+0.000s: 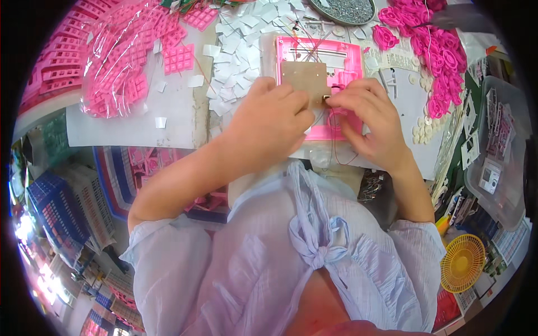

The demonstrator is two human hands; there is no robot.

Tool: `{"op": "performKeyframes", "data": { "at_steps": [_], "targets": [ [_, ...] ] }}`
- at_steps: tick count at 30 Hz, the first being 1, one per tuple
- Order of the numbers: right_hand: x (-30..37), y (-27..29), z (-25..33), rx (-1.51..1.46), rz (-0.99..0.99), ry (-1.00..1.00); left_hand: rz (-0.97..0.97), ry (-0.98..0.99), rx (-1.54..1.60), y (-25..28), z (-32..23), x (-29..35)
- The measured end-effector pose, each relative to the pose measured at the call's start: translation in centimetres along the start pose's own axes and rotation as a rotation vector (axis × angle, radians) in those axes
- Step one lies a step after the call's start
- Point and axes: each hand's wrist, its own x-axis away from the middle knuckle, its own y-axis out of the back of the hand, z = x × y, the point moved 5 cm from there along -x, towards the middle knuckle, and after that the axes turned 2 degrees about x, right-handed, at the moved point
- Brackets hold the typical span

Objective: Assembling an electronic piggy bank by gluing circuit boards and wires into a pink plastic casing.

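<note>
A pink plastic casing (354,51) lies in front of me, with a flat brown board (304,77) over its left part and thin wires rising from its far end. My left hand (274,119) is closed, its fingers curled at the board's near left corner; what they hold there is hidden. With thumb and fingers bent, my right hand (374,116) pinches a small dark part (325,98) at the board's right edge. From near that hand a thin reddish wire (336,150) loops down over the casing's near edge.
Many small white pieces (238,50) lie left of the casing. Beyond it stands a round tray (342,21) of small metal parts. Bundled pink parts (443,56) and cream discs (424,127) lie to the right. A clear bag of pink grids (115,61) occupies the left.
</note>
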Motion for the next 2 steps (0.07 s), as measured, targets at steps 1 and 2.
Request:
{"op": "performKeyframes", "data": {
  "at_steps": [1, 2],
  "targets": [
    [-0.08, -0.09, 0.08, -0.009, -0.010, 0.024, 0.027, 0.001, -0.037, -0.32, -0.06, -0.01],
    [-0.20, -0.24, 0.23, -0.009, 0.009, 0.036, 0.054, 0.002, -0.075, -0.85, 0.07, -0.04]
  ]
}}
